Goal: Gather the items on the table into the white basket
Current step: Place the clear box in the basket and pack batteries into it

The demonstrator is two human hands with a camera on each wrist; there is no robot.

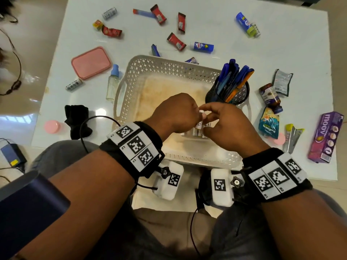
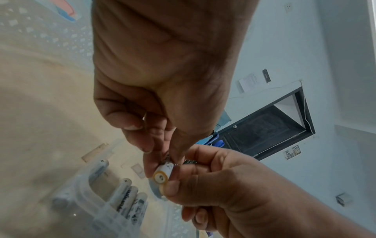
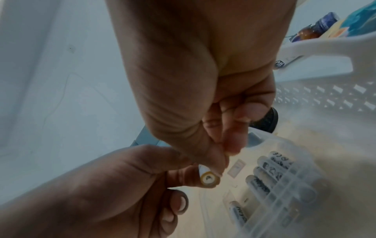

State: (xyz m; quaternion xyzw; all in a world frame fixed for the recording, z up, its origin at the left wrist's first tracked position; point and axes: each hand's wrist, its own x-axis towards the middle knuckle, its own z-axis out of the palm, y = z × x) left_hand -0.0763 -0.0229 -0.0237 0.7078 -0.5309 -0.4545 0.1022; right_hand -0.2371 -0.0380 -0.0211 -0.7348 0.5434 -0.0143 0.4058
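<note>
Both my hands meet over the white basket (image 1: 150, 62). Between them is a small white battery (image 1: 200, 121) with a gold-ringed end (image 2: 161, 176) (image 3: 208, 177). My left hand (image 1: 194, 113) pinches it with thumb and fingers (image 2: 150, 162). My right hand (image 1: 209, 118) pinches the same battery from the other side (image 3: 219, 162). Below them, on the basket floor, lies a clear plastic battery case (image 1: 197, 134) (image 2: 114, 198) (image 3: 284, 185) holding several white batteries. A black mesh pen holder (image 1: 242, 92) full of blue pens stands in the basket's back right corner.
Loose on the white table (image 1: 281, 44): red sachets (image 1: 176, 41), blue tubes (image 1: 202, 47), two batteries (image 1: 74, 84) (image 1: 109, 13), a pink-lidded box (image 1: 91, 62), a clear bottle (image 1: 113, 82), a black sock (image 1: 78, 119), a brown bottle (image 1: 271, 97), packets (image 1: 268, 123) and a purple box (image 1: 325, 136).
</note>
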